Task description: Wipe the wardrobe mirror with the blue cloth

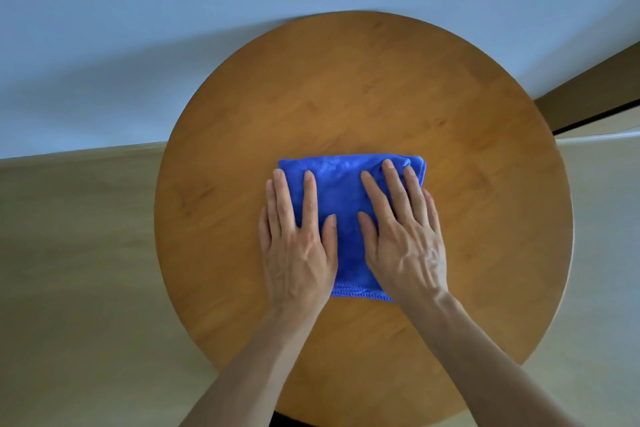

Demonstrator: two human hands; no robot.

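Blue microfibre lies folded under both my palms: the blue cloth (pixel 346 204) sits flat on the round wooden table (pixel 363 87), a little toward the six o'clock side of the tabletop's centre. My left hand (pixel 298 246) rests on the cloth's nine o'clock edge, fingers straight and close together, pointing to twelve o'clock, the thumb lying on the fabric toward three o'clock. The outer fingers of this hand run along the cloth's side edge, and I cannot tell whether they touch fabric or wood. My right hand (pixel 403 239) lies on the cloth's three o'clock half, fingers stretched and slightly fanned, tilted toward eleven o'clock, the tips reaching close to the folded far edge. Its little finger hangs over the cloth's side onto the tabletop. Neither hand is curled around anything; both are spread flat and pressing down, pinching nothing.

Between my two thumbs a strip of cloth shows bare, and its stitched hem peeks out at six o'clock between the wrists. The far edge at twelve o'clock is a rounded fold with several layers visible at the corner near one o'clock.

The table stands against a pale wall (pixel 173 10) at twelve o'clock, with light flooring (pixel 76 253) at nine and three o'clock. A wardrobe mirror does not show in this view.
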